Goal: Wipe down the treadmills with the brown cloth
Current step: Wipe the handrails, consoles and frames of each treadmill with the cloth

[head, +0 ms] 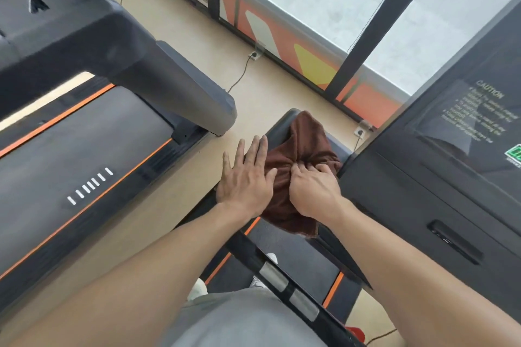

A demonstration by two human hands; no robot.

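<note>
Treadmill (84, 155) at far left sits apart, untouched. Left hand (245, 177), fingers straight, rests flat just left of the cloth (298, 149), probably steadying. Right hand (314, 189) clutches the bunched cloth on the near treadmill's arm (279, 124), left of its console (451, 166), likely gathering it for wiping.

Standing on the near treadmill (284, 259), the person bunches the brown cloth (298, 155) on its dark arm with the right hand (314, 191), the left hand (245, 180) flat beside it, fingers straight, a second treadmill (84, 155) to the left.
</note>
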